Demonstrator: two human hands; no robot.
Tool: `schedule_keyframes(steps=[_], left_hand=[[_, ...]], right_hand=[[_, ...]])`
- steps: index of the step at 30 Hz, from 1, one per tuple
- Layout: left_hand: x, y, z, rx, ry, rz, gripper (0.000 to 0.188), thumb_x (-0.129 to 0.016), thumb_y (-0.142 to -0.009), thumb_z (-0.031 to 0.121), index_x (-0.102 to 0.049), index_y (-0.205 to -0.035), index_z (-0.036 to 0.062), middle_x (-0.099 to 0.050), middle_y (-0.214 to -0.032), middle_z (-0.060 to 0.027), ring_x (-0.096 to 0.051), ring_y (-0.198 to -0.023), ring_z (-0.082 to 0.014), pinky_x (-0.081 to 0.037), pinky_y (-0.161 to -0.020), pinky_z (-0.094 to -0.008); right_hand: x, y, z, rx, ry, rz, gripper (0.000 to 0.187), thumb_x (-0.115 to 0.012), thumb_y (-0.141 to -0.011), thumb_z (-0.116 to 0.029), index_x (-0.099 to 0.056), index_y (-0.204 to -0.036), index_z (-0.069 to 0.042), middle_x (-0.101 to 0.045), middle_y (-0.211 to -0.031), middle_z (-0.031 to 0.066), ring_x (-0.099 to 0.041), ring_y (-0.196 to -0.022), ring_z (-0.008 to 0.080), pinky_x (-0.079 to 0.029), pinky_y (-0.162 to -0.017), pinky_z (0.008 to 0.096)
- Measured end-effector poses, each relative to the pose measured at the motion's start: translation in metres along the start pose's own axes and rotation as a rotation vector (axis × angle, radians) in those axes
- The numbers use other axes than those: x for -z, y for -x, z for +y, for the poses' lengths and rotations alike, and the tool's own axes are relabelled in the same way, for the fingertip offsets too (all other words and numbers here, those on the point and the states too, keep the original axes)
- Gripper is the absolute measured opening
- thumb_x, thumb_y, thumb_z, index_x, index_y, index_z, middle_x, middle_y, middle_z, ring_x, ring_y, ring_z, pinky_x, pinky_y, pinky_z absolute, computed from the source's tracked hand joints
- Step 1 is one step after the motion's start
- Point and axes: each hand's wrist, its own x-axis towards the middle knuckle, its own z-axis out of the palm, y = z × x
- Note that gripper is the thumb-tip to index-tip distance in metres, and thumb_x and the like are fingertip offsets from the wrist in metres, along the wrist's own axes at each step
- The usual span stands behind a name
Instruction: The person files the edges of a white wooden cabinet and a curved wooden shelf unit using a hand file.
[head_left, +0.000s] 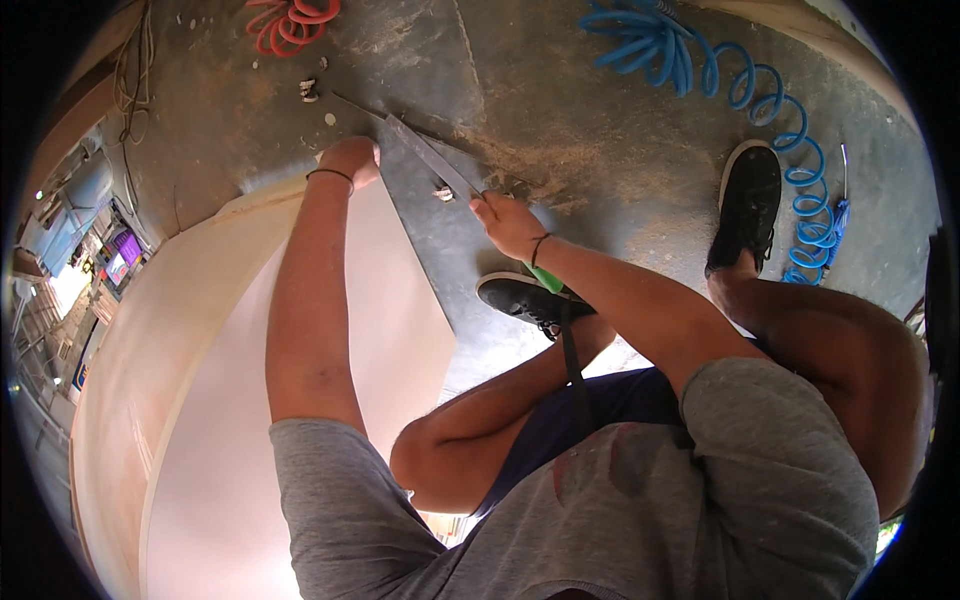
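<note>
My right grip (510,225) is closed round the near end of a long, flat, grey metal blade (432,155), which slants far and left; whether its tip meets the floor I cannot tell. My left grip (350,162) is curled at the far corner of a broad, smooth, pale panel (390,270); my own hand hides whether anything is pinched inside it.

I judge the step in hand to be steadying that corner with my left while working the blade beside it with my right. The next move calls for a firm hold on the corner and the tip kept off my left knuckles, since it lies just to their right.

The panel's right edge runs from my left grip toward my bent left knee (430,455). The best room for a swing is to the right, over the grey concrete floor (590,145), bounded by my 2 black lace-up shoes (750,195) and, beyond, a blue coiled hose (768,100). A small crumpled pale scrap (443,193) lies near the blade.
</note>
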Motion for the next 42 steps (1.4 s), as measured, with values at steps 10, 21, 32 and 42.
schedule_keyframes(steps=[10, 21, 32, 42], left_hand=[[-0.005, -0.005, -0.007, -0.044, 0.291, 0.105, 0.022, -0.050, -0.075, 0.008, -0.063, -0.093, 0.0116, -0.064, -0.095, -0.0104, -0.059, -0.094, -0.0265, -0.045, -0.078, -0.0380], [0.039, 0.071, 0.051, 0.661, -0.154, -0.033, 0.065, -0.040, -0.082, 0.063, -0.054, -0.122, 0.0142, -0.052, -0.126, -0.0086, -0.054, -0.110, -0.0307, -0.034, -0.092, -0.0600], [-0.006, 0.079, 0.057, 0.531, -0.316, 0.384, 0.085, -0.050, -0.047, 0.087, -0.060, -0.082, 0.0104, -0.062, -0.071, -0.0028, -0.060, -0.067, -0.0184, -0.037, -0.063, -0.0331], [0.008, 0.067, 0.078, 0.661, -0.423, 0.096, 0.079, -0.055, -0.059, 0.078, -0.058, -0.101, 0.0116, -0.060, -0.083, 0.0015, -0.056, -0.079, -0.0160, -0.033, -0.065, -0.0337]], right_hand=[[-0.006, 0.004, 0.006, -0.072, -0.006, -0.050, 0.037, -0.039, -0.092, -0.037, -0.052, -0.086, -0.003, -0.058, -0.078, 0.0211, -0.056, -0.079, 0.0390, -0.042, -0.070, 0.0445], [-0.047, 0.013, 0.001, -0.075, 0.041, -0.112, 0.035, -0.037, -0.093, -0.037, -0.051, -0.089, -0.004, -0.059, -0.079, 0.0216, -0.057, -0.078, 0.0410, -0.043, -0.070, 0.0477], [-0.081, 0.016, 0.003, -0.082, 0.066, -0.009, 0.035, -0.036, -0.093, -0.036, -0.049, -0.089, -0.003, -0.058, -0.072, 0.0239, -0.057, -0.073, 0.0423, -0.043, -0.067, 0.0491], [-0.084, 0.012, 0.006, -0.051, 0.070, 0.028, 0.032, -0.039, -0.093, -0.031, -0.048, -0.090, -0.001, -0.058, -0.071, 0.0252, -0.056, -0.070, 0.0438, -0.043, -0.064, 0.0498]])
